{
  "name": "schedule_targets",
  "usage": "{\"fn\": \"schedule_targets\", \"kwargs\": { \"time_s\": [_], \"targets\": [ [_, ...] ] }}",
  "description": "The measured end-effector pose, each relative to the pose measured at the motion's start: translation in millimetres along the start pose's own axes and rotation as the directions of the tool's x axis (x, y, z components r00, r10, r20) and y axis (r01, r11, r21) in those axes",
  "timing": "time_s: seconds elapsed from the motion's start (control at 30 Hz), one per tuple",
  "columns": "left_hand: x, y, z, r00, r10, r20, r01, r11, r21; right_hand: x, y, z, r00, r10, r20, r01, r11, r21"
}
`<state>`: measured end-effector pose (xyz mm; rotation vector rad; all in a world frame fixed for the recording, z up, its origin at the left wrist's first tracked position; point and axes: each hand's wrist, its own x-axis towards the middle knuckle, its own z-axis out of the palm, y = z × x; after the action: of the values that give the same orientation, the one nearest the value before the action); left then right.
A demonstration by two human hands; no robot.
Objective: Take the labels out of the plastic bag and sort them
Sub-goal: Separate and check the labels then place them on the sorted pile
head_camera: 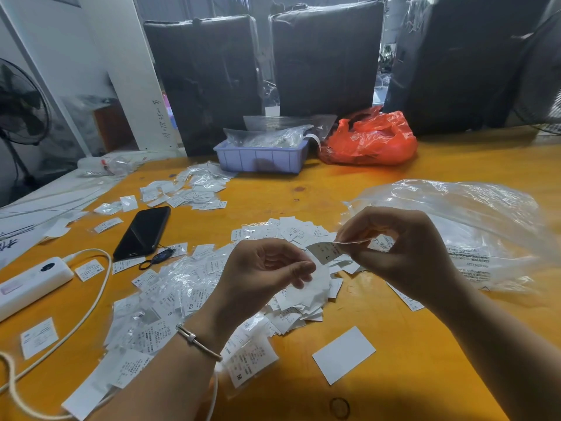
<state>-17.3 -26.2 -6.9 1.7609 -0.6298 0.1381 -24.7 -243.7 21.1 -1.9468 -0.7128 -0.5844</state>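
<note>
Orange worktop (394, 183) carries everything, three dark wrapped bundles (328, 56) standing along its far edge. Big clear plastic bag (473, 226) lies crumpled on the right side of the worktop, behind the right hand. Loose white labels (170, 299) spread in a wide heap across the middle and left, some in small clear sleeves, a second scatter further back. Orange bag (370, 138) sits beside a lilac tray (261, 159) stuffed with clear packets. Black phone (142, 232) lies left of centre, white power bank (27, 287) with cable at the left edge. Right hand (403, 247) raised over the heap, grip narrow, thumb and fingers pinching a thin clear sleeve with one label (326, 252) sticking out of it towards the left. Left hand (267, 268), bracelet on wrist, fingers loosely curled, fingertips just beside that label; cannot tell whether it touches it. Blank white card (343, 354) lies alone near the front.
</note>
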Motion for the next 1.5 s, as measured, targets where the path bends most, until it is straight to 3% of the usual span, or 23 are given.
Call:
{"fn": "schedule_targets", "kwargs": {
  "time_s": [0.2, 0.4, 0.53, 0.8, 1.03, 1.1, 1.2, 1.3, 1.5],
  "targets": [
    [0.0, -0.8, 0.6, 1.0, 0.008, 0.013, -0.008, 0.999, 0.034, 0.4, 1.2, -1.6, 0.998, 0.02, 0.06, -0.022, 0.999, 0.034],
    [0.7, -1.3, -0.6, 1.0, 0.019, -0.012, -0.019, 0.998, 0.054, 2.9, 4.3, -5.5, 0.982, 0.14, 0.128, -0.156, 0.98, 0.125],
    [2.1, -2.8, -0.4, 0.999, 0.031, -0.031, -0.026, 0.989, 0.143, 3.2, 6.7, -5.4, 0.962, 0.18, 0.206, -0.201, 0.976, 0.088],
    [2.4, -9.1, 0.9, 0.999, -0.043, 0.031, 0.037, 0.982, 0.187, 3.0, 9.1, 0.0, 0.943, 0.239, 0.231, -0.246, 0.969, 0.0],
    [2.7, -12.1, 4.2, 0.992, -0.099, 0.082, 0.085, 0.983, 0.16, -1.5, 12.7, 11.5, 0.913, 0.248, 0.325, -0.287, 0.954, 0.08],
    [3.3, -11.5, 5.0, 0.992, -0.106, 0.072, 0.095, 0.984, 0.148, -2.8, 14.4, 15.3, 0.924, 0.243, 0.296, -0.286, 0.952, 0.11],
    [4.3, -11.1, 4.7, 0.989, -0.147, 0.015, 0.145, 0.984, 0.106, -3.5, 16.7, 15.0, 0.957, 0.267, 0.118, -0.289, 0.923, 0.255],
    [4.6, -9.2, 5.7, 0.981, -0.195, -0.001, 0.195, 0.98, 0.028, -3.7, 17.1, 16.7, 0.973, 0.231, 0.003, -0.224, 0.941, 0.252],
    [3.4, -4.3, 7.5, 0.971, -0.238, 0.034, 0.24, 0.963, -0.123, -8.1, 15.0, 29.3, 0.974, 0.222, 0.049, -0.227, 0.94, 0.256]
  ]
}}
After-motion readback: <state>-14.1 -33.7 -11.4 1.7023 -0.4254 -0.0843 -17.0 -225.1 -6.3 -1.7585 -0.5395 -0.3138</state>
